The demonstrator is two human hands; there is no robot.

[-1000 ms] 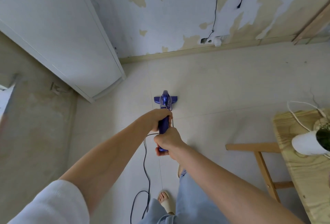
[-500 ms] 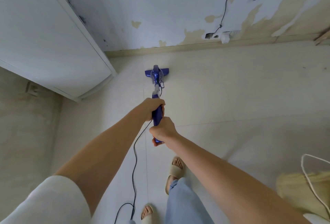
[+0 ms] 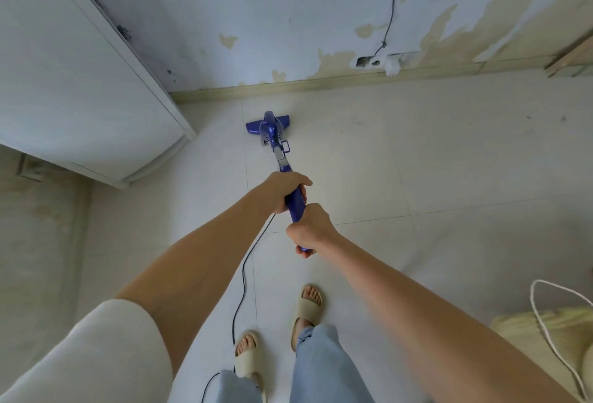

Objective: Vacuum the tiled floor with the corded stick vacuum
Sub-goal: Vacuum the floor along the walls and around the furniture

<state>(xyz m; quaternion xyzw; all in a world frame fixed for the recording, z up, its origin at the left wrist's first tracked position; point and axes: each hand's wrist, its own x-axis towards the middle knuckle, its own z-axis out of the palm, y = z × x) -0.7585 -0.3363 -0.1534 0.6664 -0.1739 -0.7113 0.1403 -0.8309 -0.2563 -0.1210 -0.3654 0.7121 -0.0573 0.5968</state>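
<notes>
Both of your hands are wrapped around the blue handle of the stick vacuum (image 3: 275,141): your left hand (image 3: 285,190) grips it higher up the shaft, fingers curled round it, and your right hand (image 3: 309,229) grips the end of the handle just below, fist closed over it with the blue tip showing beneath. The 2 hands sit close together, with a short stretch of handle bare between them. The vacuum leans away from you, its floor head (image 3: 268,123) flat on the tiled floor (image 3: 417,161), near the skirting board (image 3: 288,86) at the foot of the peeling wall (image 3: 288,17) and just right of the white cabinet (image 3: 80,81). Its black cord (image 3: 244,277) drops from under your left hand, runs down along the floor and passes beside your left foot. Your feet, in 2 beige slides (image 3: 308,312), stand on the tiles below the handle. On the wall, a thin black cable (image 3: 393,4) comes down to a socket (image 3: 390,62) just above the skirting. At the lower right edge a blurred wooden surface carries a loop of white cord (image 3: 552,332).
</notes>
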